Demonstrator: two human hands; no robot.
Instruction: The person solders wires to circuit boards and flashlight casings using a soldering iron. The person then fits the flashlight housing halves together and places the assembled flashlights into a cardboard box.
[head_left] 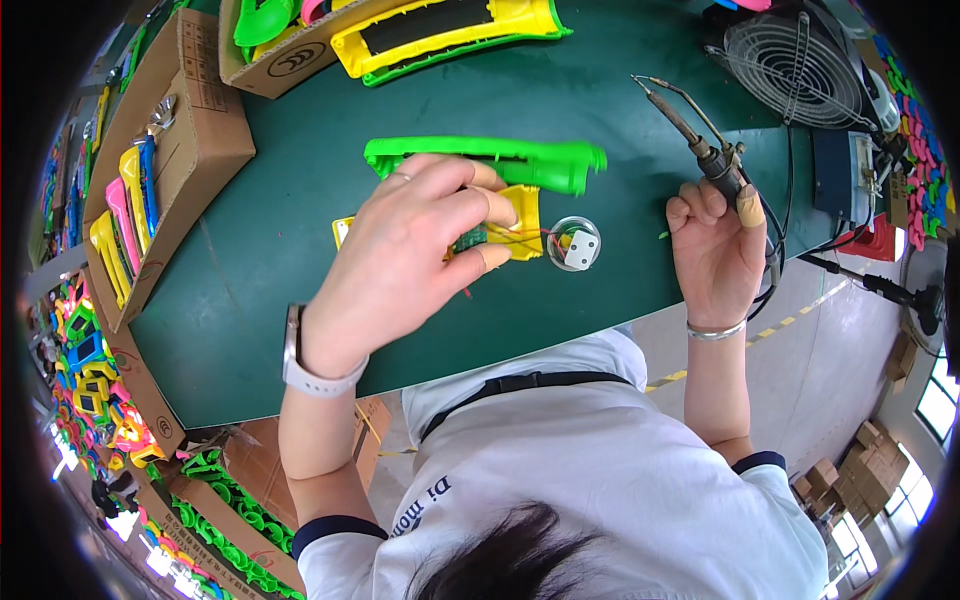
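Note:
My left hand (410, 235) bends over a yellow plastic shell (526, 205), its fingers and thumb closed on it and hiding much of it. Between thumb and fingers shows part of a green circuit board (469, 238). Thin wires run right from there toward a round clear cup (575, 262), in which sits a white plate with small holes (582, 247). Just beyond the hand lies a long green plastic shell (540, 160). At the right, my right hand (715, 240) grips a soldering iron (712, 160) by its handle, tip pointing up and left, away from the yellow shell.
Cardboard boxes with coloured plastic parts stand on the left (205, 130) and at the back (290, 60). Yellow and green shells (450, 40) lie behind. A fan with a wire guard (795, 70) and a blue-grey box unit (845, 175) stand right, with a black cable (788, 215) hanging beside my right hand.

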